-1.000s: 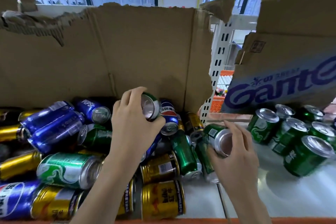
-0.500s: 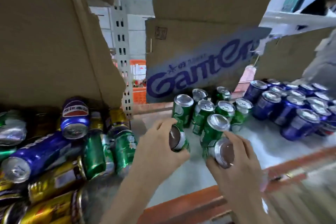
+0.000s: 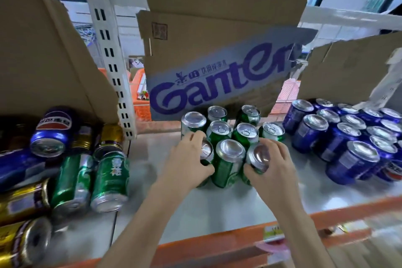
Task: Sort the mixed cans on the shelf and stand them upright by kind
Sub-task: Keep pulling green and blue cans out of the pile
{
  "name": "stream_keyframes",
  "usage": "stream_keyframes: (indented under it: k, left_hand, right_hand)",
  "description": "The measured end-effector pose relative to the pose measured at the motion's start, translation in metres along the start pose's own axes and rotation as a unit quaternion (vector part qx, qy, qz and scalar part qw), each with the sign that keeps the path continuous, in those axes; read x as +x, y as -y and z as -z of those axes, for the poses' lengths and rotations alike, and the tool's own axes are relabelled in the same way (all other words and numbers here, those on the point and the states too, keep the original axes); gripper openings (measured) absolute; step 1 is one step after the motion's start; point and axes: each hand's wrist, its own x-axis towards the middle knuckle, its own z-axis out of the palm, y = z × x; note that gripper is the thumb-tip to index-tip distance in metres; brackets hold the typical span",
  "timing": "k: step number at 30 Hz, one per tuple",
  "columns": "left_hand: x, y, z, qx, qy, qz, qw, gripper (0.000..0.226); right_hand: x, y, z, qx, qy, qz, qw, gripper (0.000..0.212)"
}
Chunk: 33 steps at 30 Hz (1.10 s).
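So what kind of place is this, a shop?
Probably a shop stockroom or warehouse. Metal shelving with a slotted upright, torn cardboard cartons like the Ganten box, and many drink cans, such as the standing blue cans, suggest it.

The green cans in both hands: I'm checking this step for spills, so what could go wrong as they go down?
Judging from the crowding, the left hand and right hand each set a green can tight against the front upright can; a nudge might topple it into the cluster. The blue cans stand close on the right, so an elbow swing could knock them.
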Motion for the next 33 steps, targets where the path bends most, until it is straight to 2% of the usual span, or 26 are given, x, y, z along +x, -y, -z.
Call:
stream_keyframes:
  k: [5, 10, 15, 18, 21, 24, 27, 29, 33]
  left_hand:
    - [0.001, 0.0, -0.009, -0.015, -0.018, 0.002, 1.0, 0.062]
    - [-0.004, 0.0, -0.008, 0.059, 0.028, -0.011, 0.998, 0.069]
    - [-0.015, 0.003, 0.012, 0.121, 0.025, -0.028, 0.992, 0.063]
    - [-0.028, 0.019, 0.035, 0.129, 0.011, -0.015, 0.991, 0.057]
    - [-0.057, 0.055, 0.057, 0.124, -0.009, 0.029, 0.992, 0.05]
    - [-0.089, 0.088, 0.078, 0.163, -0.073, 0.052, 0.983, 0.042]
    - [-0.12, 0.119, 0.11, 0.18, -0.074, 0.124, 0.973, 0.041]
    - [-0.139, 0.142, 0.131, 0.186, -0.107, 0.152, 0.965, 0.042]
    - [-0.168, 0.179, 0.169, 0.203, -0.142, 0.187, 0.951, 0.039]
  right_hand:
    - [0.008, -0.014, -0.011, -0.02, 0.058, 0.005, 0.998, 0.058]
    - [0.008, -0.013, -0.014, -0.117, 0.016, 0.09, 0.989, 0.051]
    - [0.002, 0.018, -0.01, -0.092, -0.026, 0.114, 0.989, 0.041]
    - [-0.006, 0.046, -0.016, -0.066, -0.027, 0.134, 0.988, 0.044]
    - [-0.017, 0.07, -0.035, -0.062, 0.0, 0.148, 0.987, 0.036]
    - [-0.033, 0.091, -0.059, -0.058, 0.027, 0.149, 0.987, 0.037]
    - [-0.048, 0.12, -0.084, -0.057, 0.008, 0.122, 0.991, 0.036]
    - [-0.056, 0.138, -0.097, -0.062, -0.015, 0.101, 0.993, 0.035]
    - [-0.064, 0.156, -0.118, -0.075, -0.018, 0.094, 0.993, 0.047]
